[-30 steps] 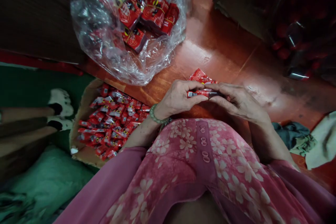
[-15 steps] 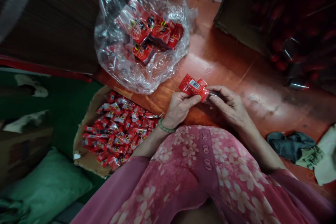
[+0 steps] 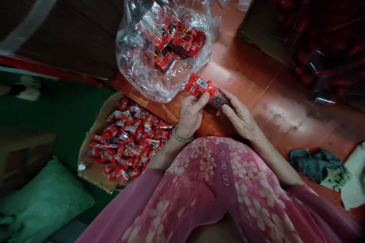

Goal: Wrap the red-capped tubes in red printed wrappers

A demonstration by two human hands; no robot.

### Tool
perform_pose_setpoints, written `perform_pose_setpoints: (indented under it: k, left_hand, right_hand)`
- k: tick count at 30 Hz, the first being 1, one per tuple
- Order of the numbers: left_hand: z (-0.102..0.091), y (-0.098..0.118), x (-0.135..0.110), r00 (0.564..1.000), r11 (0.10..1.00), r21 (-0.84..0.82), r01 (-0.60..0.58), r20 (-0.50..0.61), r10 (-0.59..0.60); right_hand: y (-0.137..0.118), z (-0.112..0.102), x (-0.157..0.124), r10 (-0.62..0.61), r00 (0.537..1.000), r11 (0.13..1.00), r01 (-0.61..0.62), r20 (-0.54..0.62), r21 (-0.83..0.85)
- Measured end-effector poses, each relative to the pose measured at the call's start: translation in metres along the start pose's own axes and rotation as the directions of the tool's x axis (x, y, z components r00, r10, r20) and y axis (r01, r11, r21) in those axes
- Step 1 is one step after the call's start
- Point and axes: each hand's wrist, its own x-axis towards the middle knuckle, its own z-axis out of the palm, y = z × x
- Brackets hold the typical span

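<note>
While both hands (image 3: 216, 112) pinch it, red packet (image 3: 203, 87) tilts.

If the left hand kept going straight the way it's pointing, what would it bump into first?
Probably the clear plastic bag just beyond; the left hand holds a red packet. Depth is unclear.

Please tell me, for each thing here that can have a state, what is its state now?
left hand: fingers shut on the packet.
right hand: fingers shut on the packet's other end.
packet: held between both hands.
bag: crumpled, holding bundles.
bundles: lying inside the bag.
box: open, full of loose packets.
cloth: crumpled on the floor.
</note>
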Motion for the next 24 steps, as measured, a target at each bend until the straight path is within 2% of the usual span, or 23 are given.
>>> perform_pose_setpoints:
  k: [4,9,14,17,21,24]
  left_hand:
    - [0.0,0.001,0.002,1.0,0.999,0.019,-0.031,0.003,0.031]
    - [0.002,0.002,0.002,0.999,0.996,0.077,-0.046,-0.021,0.048]
    - [0.003,0.013,0.004,0.992,0.998,-0.01,-0.067,0.108,0.067]
    - [0.005,0.014,0.006,0.986,1.0,-0.025,-0.012,0.164,0.016]
    - [0.01,0.01,0.005,0.986,0.999,-0.036,-0.028,0.16,0.033]
    - [0.013,0.008,0.004,0.986,0.999,-0.022,-0.047,0.157,0.049]
  right_hand:
    - [0.003,0.002,-0.004,0.007,0.995,0.999,-0.002,-0.095,0.053]
    - [0.005,0.009,-0.002,-0.046,0.981,0.999,0.042,-0.19,-0.023]
    - [-0.002,0.011,0.005,-0.088,0.981,0.996,0.09,-0.171,0.004]
    - [-0.003,0.013,0.01,-0.189,0.967,0.979,0.173,-0.172,-0.104]
    - [-0.002,0.015,0.01,-0.291,0.935,0.933,0.23,-0.202,-0.276]
    - [-0.001,0.016,0.007,-0.255,0.939,0.951,0.199,-0.23,-0.238]
